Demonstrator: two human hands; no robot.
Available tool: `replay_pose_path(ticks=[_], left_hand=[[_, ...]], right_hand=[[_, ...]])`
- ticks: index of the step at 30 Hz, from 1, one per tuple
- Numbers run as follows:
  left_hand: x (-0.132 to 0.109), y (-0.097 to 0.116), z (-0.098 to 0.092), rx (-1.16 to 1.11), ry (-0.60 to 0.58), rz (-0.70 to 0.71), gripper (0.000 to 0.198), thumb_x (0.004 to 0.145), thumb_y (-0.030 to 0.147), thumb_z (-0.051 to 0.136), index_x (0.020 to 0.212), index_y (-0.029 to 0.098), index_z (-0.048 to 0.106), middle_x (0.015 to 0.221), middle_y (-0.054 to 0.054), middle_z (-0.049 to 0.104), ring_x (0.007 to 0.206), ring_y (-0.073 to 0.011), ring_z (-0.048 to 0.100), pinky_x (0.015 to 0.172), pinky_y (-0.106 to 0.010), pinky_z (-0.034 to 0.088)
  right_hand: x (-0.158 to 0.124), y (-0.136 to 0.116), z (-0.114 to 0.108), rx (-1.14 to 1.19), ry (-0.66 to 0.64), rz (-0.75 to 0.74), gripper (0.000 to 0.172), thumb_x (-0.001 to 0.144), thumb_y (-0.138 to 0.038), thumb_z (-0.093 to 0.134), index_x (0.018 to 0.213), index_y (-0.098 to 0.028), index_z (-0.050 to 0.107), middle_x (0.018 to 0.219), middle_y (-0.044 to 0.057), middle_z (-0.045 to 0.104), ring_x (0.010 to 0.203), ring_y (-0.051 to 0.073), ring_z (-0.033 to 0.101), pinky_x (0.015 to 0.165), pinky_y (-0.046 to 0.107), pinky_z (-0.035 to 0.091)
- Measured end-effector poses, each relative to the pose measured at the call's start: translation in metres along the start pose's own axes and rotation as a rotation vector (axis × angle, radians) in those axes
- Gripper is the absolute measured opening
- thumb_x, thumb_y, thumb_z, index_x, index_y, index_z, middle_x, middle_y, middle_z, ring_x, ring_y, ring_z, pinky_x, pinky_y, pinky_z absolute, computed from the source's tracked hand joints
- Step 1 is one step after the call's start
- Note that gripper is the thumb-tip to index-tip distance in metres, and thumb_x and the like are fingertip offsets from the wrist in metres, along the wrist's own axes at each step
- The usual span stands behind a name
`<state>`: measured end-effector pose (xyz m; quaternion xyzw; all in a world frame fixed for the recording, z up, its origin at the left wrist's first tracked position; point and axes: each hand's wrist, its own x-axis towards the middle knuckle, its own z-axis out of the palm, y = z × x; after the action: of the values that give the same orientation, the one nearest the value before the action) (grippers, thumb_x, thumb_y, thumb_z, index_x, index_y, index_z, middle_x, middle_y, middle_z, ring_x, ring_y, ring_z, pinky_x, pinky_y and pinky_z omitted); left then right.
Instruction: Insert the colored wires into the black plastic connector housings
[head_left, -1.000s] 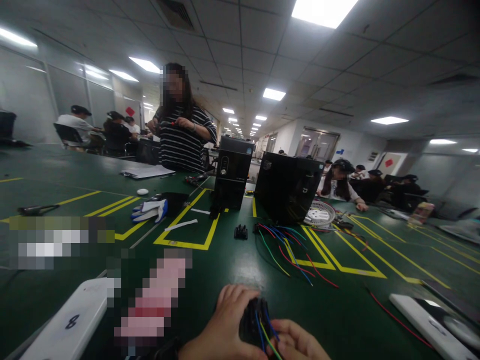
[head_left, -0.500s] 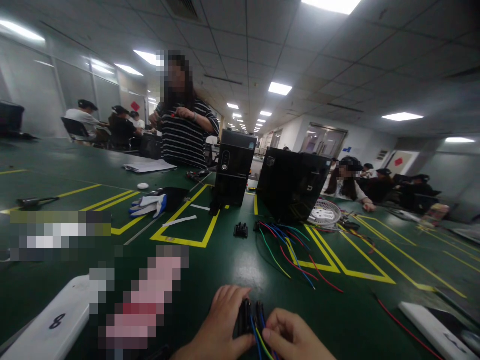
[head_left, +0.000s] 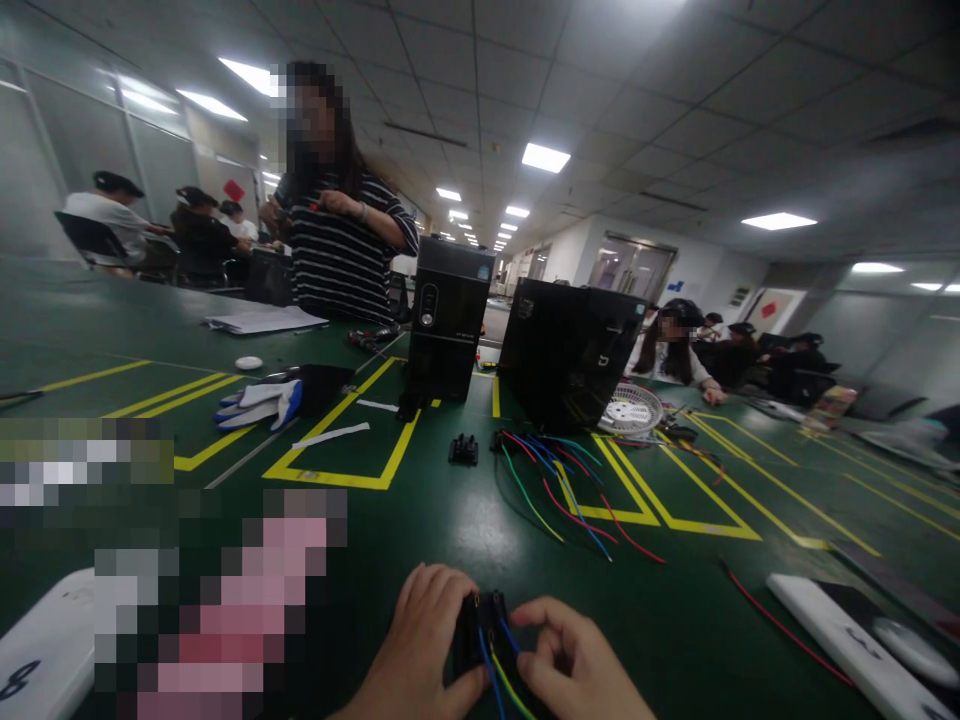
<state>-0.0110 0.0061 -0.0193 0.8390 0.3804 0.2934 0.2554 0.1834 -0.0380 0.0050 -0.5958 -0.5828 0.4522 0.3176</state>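
At the bottom edge my left hand [head_left: 420, 650] wraps around a small black connector block [head_left: 474, 632] with blue and yellow-green wires coming out of it. My right hand [head_left: 581, 665] pinches at the same block and its wires from the right. Both hands hover just above the green table [head_left: 465, 520]. Farther out lie another black connector [head_left: 463, 450] and a bundle of loose coloured wires [head_left: 559, 480].
Two black computer cases [head_left: 444, 330] [head_left: 570, 352] stand mid-table, with a white fan grille [head_left: 631, 410] beside them. White-blue gloves [head_left: 259, 402] lie left. White trays [head_left: 855, 640] [head_left: 41, 650] flank my hands. A person in a striped shirt [head_left: 337, 250] stands across; others sit behind.
The view has swung slightly, shifting everything left and up. My hands have stayed on the connector block, the right fingers regripping its wires.
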Motion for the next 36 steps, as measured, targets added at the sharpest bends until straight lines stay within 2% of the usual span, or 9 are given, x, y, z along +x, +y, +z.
replay_pose_path(ticks=[3, 10, 14, 18, 23, 27, 31, 34, 36], left_hand=[[0.000, -0.001, 0.002, 0.012, 0.015, 0.014, 0.036, 0.071, 0.026, 0.066, 0.103, 0.022, 0.051, 0.103, -0.006, 0.056, 0.099, -0.0282, 0.050, 0.099, -0.052, 0.031], [0.001, 0.007, -0.006, 0.008, -0.023, -0.004, 0.032, 0.073, 0.028, 0.065, 0.103, 0.024, 0.052, 0.104, -0.005, 0.057, 0.099, -0.0277, 0.050, 0.098, -0.050, 0.031], [0.002, 0.013, -0.011, 0.003, -0.039, -0.004, 0.028, 0.075, 0.028, 0.063, 0.100, 0.024, 0.052, 0.103, -0.005, 0.057, 0.098, -0.0274, 0.051, 0.097, -0.049, 0.033], [0.003, 0.014, -0.013, 0.014, -0.033, -0.006, 0.025, 0.076, 0.026, 0.063, 0.099, 0.023, 0.052, 0.101, -0.005, 0.057, 0.098, -0.0271, 0.051, 0.095, -0.048, 0.034], [0.004, 0.018, -0.015, 0.030, -0.050, -0.019, 0.025, 0.076, 0.027, 0.064, 0.098, 0.023, 0.052, 0.101, -0.004, 0.057, 0.097, -0.0267, 0.050, 0.095, -0.048, 0.033], [0.005, 0.018, -0.015, 0.029, -0.050, -0.020, 0.026, 0.076, 0.029, 0.064, 0.098, 0.023, 0.053, 0.101, -0.004, 0.057, 0.097, -0.0264, 0.050, 0.093, -0.045, 0.035], [0.005, 0.019, -0.015, 0.028, -0.051, -0.016, 0.026, 0.076, 0.030, 0.065, 0.097, 0.022, 0.053, 0.099, -0.004, 0.056, 0.096, -0.0259, 0.049, 0.090, -0.042, 0.036], [0.005, 0.020, -0.016, 0.034, -0.055, -0.030, 0.026, 0.075, 0.030, 0.066, 0.097, 0.021, 0.054, 0.100, -0.005, 0.056, 0.096, -0.0265, 0.048, 0.090, -0.042, 0.036], [0.006, 0.021, -0.017, 0.029, -0.057, -0.044, 0.027, 0.074, 0.028, 0.067, 0.097, 0.020, 0.054, 0.100, -0.006, 0.056, 0.097, -0.0263, 0.048, 0.091, -0.042, 0.035]], right_hand=[[0.000, -0.003, 0.002, -0.072, 0.041, -0.003, 0.033, 0.068, -0.032, 0.059, 0.094, -0.012, 0.066, 0.050, -0.009, 0.038, 0.048, 0.008, 0.032, 0.048, 0.021, 0.026], [-0.002, 0.000, 0.010, -0.052, 0.017, -0.044, 0.042, 0.072, -0.046, 0.059, 0.096, -0.012, 0.070, 0.052, -0.007, 0.037, 0.048, 0.009, 0.031, 0.047, 0.021, 0.024], [-0.002, 0.005, 0.005, -0.148, -0.005, -0.082, 0.036, 0.076, -0.041, 0.056, 0.094, -0.014, 0.072, 0.053, -0.007, 0.037, 0.048, 0.009, 0.031, 0.047, 0.022, 0.025], [-0.003, 0.001, -0.005, -0.291, 0.050, -0.109, 0.029, 0.077, -0.034, 0.054, 0.085, -0.016, 0.074, 0.054, -0.005, 0.043, 0.051, 0.011, 0.038, 0.051, 0.023, 0.030], [-0.006, -0.011, -0.008, -0.301, 0.118, -0.097, 0.032, 0.079, -0.036, 0.050, 0.076, -0.013, 0.071, 0.055, -0.002, 0.047, 0.052, 0.012, 0.041, 0.051, 0.024, 0.031], [-0.007, -0.013, -0.001, -0.277, 0.089, -0.166, 0.033, 0.081, -0.037, 0.049, 0.074, -0.012, 0.069, 0.054, -0.003, 0.043, 0.051, 0.012, 0.039, 0.050, 0.023, 0.032], [-0.005, -0.006, 0.001, -0.375, 0.031, -0.269, 0.030, 0.081, -0.034, 0.051, 0.070, -0.013, 0.069, 0.054, -0.002, 0.046, 0.051, 0.011, 0.042, 0.051, 0.022, 0.032], [-0.005, -0.003, -0.004, -0.434, 0.013, -0.273, 0.027, 0.080, -0.029, 0.050, 0.070, -0.014, 0.070, 0.053, -0.002, 0.050, 0.050, 0.011, 0.044, 0.050, 0.021, 0.032], [-0.005, -0.003, -0.009, -0.457, 0.048, -0.249, 0.027, 0.080, -0.028, 0.048, 0.072, -0.015, 0.071, 0.052, -0.002, 0.051, 0.049, 0.011, 0.044, 0.049, 0.021, 0.032]])
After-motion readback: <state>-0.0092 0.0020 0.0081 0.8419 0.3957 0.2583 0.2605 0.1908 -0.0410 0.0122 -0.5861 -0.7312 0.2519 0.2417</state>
